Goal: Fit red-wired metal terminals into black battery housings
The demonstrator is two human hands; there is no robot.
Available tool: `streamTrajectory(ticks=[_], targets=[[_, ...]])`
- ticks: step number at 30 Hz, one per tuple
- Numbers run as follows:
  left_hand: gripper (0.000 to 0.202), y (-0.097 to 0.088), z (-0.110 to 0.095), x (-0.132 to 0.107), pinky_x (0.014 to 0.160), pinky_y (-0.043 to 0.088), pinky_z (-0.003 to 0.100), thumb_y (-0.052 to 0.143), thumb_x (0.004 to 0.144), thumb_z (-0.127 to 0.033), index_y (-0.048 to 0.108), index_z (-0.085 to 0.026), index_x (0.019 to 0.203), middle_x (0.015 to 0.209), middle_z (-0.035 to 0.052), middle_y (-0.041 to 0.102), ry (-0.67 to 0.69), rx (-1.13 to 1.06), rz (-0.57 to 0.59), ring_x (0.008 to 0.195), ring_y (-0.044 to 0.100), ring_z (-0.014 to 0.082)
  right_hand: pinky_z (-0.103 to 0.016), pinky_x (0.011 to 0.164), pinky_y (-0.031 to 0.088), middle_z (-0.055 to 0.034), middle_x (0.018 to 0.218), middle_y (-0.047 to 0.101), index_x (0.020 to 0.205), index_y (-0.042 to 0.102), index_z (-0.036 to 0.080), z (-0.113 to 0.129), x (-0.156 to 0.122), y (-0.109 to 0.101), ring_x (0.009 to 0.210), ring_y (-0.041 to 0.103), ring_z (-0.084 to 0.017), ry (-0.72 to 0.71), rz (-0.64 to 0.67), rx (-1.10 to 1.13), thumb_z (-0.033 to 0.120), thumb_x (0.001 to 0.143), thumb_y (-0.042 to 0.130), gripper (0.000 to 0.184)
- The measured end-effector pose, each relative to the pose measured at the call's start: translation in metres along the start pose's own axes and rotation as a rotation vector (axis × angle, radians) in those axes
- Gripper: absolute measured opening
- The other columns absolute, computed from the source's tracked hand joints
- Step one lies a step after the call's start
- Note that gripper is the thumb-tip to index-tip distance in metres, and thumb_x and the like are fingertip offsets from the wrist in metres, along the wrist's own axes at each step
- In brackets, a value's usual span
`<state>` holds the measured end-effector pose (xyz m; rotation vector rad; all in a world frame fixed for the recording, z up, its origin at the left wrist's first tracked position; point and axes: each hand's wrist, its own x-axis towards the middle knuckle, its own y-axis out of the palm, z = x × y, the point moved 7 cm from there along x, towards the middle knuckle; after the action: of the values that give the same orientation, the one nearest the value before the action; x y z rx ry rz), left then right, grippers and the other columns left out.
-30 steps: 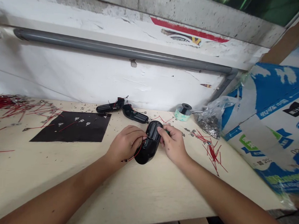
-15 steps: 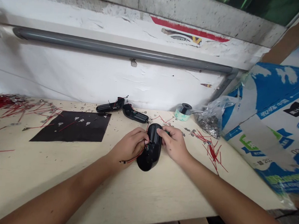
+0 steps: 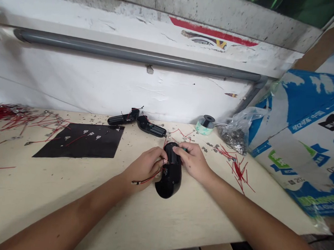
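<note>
Left hand [image 3: 144, 168] pinches wire [image 3: 148, 179], right hand [image 3: 193, 161] holds casing [image 3: 170, 182].

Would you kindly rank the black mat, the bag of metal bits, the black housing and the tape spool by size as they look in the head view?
1. Black mat
2. Black housing and bag of metal bits: similar, and the housing is nearer the camera, so unranked
3. Tape spool

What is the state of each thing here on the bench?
Black plastic housing: held by both hands, red wire attached
Left hand: closed on housing
Right hand: fingers on housing top
Rear black housing: lying on bench
Plastic bag: holding metal bits
</note>
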<state>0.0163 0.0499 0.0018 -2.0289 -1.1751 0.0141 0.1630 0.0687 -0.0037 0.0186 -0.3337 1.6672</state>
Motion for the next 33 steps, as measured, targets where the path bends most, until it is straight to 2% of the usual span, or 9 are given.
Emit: streamTrajectory(ticks=[6,10,16,21,27,30,33], targets=[[0.011,0.005,0.004,-0.003,0.067,0.045,0.027,0.045,0.093,-0.017,0.056,-0.019,0.095,0.088,0.0033,0.061,-0.018,0.009,-0.037,0.075,0.058,0.0152,-0.025,0.052,0.029,0.0032,0.056,0.044,0.062,0.057,0.016,0.001,-0.001,-0.001,0.055,0.039,-0.012,-0.010,-0.026,-0.062,0.037,0.086,0.059,0.032],[0.014,0.000,-0.003,-0.003,0.072,0.046,0.029,0.046,0.091,-0.013,0.059,-0.017,0.094,0.088,0.0045,0.063,0.069,0.115,-0.086,0.080,0.059,0.0167,-0.025,0.051,0.028,0.0039,0.054,0.042,0.062,0.056,0.016,-0.003,-0.001,-0.003,0.053,0.038,-0.011,0.005,-0.066,-0.061,0.038,0.087,0.060,0.033],[0.018,-0.005,-0.010,-0.002,0.074,0.050,0.032,0.047,0.089,-0.013,0.065,-0.016,0.091,0.088,0.0073,0.068,0.148,0.197,-0.089,0.082,0.062,0.0199,-0.025,0.049,0.026,0.0046,0.052,0.041,0.062,0.055,0.016,-0.003,-0.003,-0.003,0.051,0.036,-0.011,0.025,-0.082,-0.033,0.040,0.085,0.063,0.033],[0.021,-0.003,-0.017,-0.003,0.077,0.052,0.034,0.045,0.092,-0.012,0.066,-0.014,0.089,0.086,0.0090,0.069,0.282,0.303,-0.105,0.084,0.062,0.0213,-0.026,0.048,0.023,0.0055,0.051,0.037,0.058,0.048,0.018,-0.007,-0.002,-0.002,0.050,0.032,-0.010,0.047,-0.106,0.021,0.041,0.083,0.064,0.037],[0.026,0.002,-0.034,-0.002,0.074,0.052,0.034,0.043,0.092,-0.009,0.066,-0.014,0.081,0.079,0.0094,0.067,0.388,0.449,-0.034,0.080,0.059,0.0220,-0.026,0.051,0.025,0.0049,0.052,0.038,0.057,0.048,0.018,-0.009,0.000,-0.001,0.052,0.033,-0.011,0.026,-0.115,0.008,0.039,0.083,0.063,0.036],[0.026,0.002,-0.032,-0.001,0.075,0.052,0.035,0.044,0.090,-0.007,0.067,-0.014,0.082,0.082,0.0096,0.068,0.355,0.377,-0.020,0.083,0.060,0.0220,-0.026,0.051,0.026,0.0045,0.054,0.038,0.057,0.048,0.018,-0.009,0.000,0.000,0.053,0.034,-0.011,0.014,-0.111,0.026,0.039,0.082,0.064,0.037],[0.019,-0.005,-0.015,0.002,0.076,0.052,0.035,0.052,0.088,-0.011,0.069,-0.017,0.083,0.083,0.0073,0.069,0.177,0.141,-0.075,0.082,0.063,0.0201,-0.025,0.049,0.025,0.0048,0.053,0.037,0.058,0.048,0.018,-0.012,0.001,0.000,0.052,0.033,-0.011,0.054,-0.114,0.126,0.042,0.079,0.067,0.037]])
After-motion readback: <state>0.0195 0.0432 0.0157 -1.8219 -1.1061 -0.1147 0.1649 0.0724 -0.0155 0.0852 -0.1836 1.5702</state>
